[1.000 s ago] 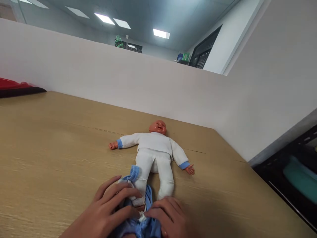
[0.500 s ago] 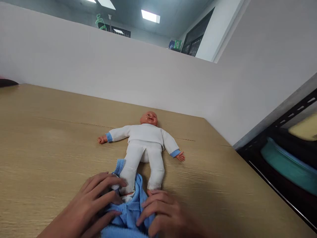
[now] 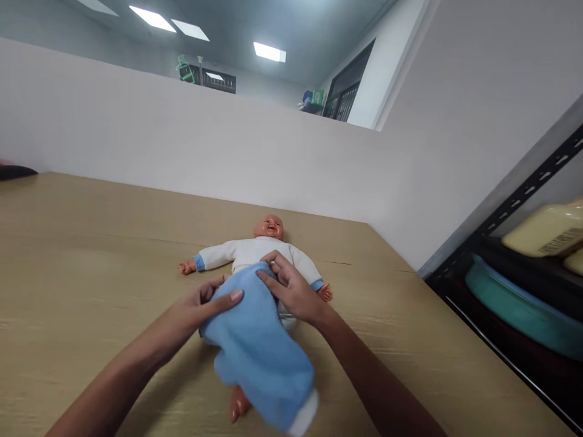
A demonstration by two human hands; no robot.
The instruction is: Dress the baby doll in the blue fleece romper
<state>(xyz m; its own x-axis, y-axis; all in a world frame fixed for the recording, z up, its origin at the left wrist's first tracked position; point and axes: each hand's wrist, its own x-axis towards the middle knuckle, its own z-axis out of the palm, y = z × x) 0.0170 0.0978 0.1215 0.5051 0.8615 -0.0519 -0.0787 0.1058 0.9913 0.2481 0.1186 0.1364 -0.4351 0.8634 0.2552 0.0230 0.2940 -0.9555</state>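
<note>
A baby doll (image 3: pixel 269 228) in a white top with blue cuffs lies on its back, head toward the wall, arms spread. Above its legs, a pair of light blue doll pants (image 3: pixel 259 340) with a white cuff is held up in both hands. My left hand (image 3: pixel 207 306) grips the left edge of the cloth, thumb on top. My right hand (image 3: pixel 286 282) pinches the upper edge near the doll's belly. The cloth hides most of the doll's legs; one bare foot (image 3: pixel 239 403) shows below it.
The wooden table (image 3: pixel 104 261) meets a white low wall (image 3: pixel 204 139) at the back. At the right, a black metal shelf (image 3: pixel 492 233) holds a teal basin (image 3: pixel 514 303) and a cream-coloured bottle (image 3: pixel 546 230). A dark object (image 3: pixel 16 172) is at the far left.
Both hands have lifted the blue pants from around the doll's feet up over its legs and belly. The camera view has tilted slightly upward.
</note>
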